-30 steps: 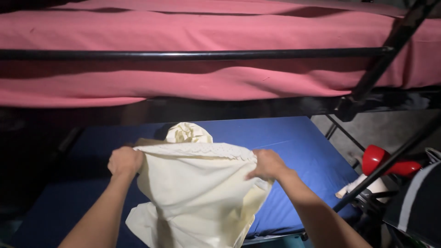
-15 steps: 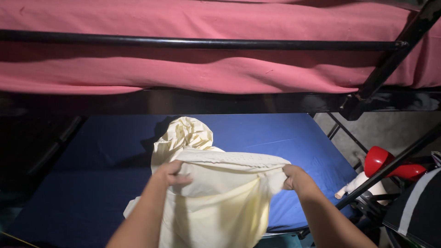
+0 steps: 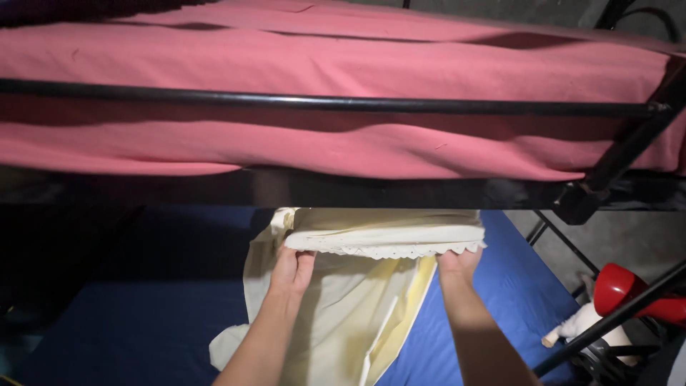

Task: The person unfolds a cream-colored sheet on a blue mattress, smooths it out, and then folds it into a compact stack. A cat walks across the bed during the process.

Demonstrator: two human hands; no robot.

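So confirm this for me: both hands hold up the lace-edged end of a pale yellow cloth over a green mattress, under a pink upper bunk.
Not quite: the lower mattress is blue, not green, as the head view shows. The rest stands: the left hand and right hand hold up the lace-edged end of the pale yellow cloth, under the pink upper bunk.

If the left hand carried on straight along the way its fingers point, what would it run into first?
The left hand points up and away, already gripping the cream cloth at its lace-trimmed fold. Beyond that fold, the black frame rail under the pink mattress probably comes next, though depth is unclear.
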